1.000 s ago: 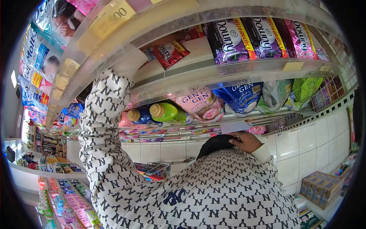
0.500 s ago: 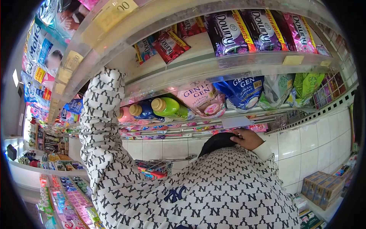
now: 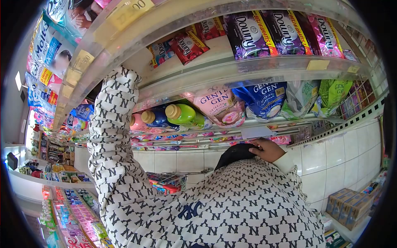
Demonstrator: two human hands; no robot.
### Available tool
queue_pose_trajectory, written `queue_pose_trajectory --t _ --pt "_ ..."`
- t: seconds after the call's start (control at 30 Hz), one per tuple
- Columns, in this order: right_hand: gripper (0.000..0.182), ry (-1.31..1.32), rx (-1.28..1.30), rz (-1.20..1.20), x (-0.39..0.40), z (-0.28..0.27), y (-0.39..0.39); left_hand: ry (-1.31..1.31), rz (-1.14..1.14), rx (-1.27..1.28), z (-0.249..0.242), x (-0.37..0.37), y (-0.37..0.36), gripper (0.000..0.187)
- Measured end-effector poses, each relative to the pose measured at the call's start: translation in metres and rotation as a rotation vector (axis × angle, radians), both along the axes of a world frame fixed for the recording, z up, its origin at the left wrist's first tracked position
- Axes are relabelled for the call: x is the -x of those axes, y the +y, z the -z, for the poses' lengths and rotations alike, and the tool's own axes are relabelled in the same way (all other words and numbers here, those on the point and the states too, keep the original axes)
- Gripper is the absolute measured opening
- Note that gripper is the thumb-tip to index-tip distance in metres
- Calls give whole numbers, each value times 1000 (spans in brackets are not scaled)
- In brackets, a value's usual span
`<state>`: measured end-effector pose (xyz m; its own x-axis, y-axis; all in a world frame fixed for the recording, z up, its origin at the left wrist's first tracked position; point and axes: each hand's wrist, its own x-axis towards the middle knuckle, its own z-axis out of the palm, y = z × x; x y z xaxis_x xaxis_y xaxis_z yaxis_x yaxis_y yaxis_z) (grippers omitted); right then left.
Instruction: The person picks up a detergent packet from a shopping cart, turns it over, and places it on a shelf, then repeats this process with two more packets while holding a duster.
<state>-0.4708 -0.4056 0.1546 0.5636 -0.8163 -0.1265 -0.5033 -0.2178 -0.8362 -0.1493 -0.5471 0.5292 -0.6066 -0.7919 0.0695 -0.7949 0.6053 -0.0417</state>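
Observation:
My left arm, in a patterned white sleeve (image 3: 113, 111), reaches up to the shelf at the left. Its cuff ends behind the shelf's clear front strip, and the hand itself is hidden there. Small red Downy sachets (image 3: 189, 47) lie on the shelf to the right of that cuff. Low in the middle, my right hand (image 3: 268, 149) has its fingers bent over the edge of a black cloth-like piece (image 3: 235, 156) at the front of my body; what kind of thing it is I cannot tell.
Purple Downy packs (image 3: 250, 35) stand on the upper shelf. Below are capped bottles (image 3: 186, 115) and Gentle Gen pouches (image 3: 219, 105). Molto packs (image 3: 51, 45) line the left side. A shopping basket or cart (image 3: 167, 182) and cardboard boxes (image 3: 349, 206) are lower down.
My left sleeve has shifted slightly up and right, along with a small shift of the view on that side. My right hand stays in place on the black piece.

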Motion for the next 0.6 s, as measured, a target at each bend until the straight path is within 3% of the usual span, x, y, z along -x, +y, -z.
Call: queue_pose_trajectory --t 0.6 --pt "50 -40 25 14 4 5 0 8 3 6 3 10 -6 43"
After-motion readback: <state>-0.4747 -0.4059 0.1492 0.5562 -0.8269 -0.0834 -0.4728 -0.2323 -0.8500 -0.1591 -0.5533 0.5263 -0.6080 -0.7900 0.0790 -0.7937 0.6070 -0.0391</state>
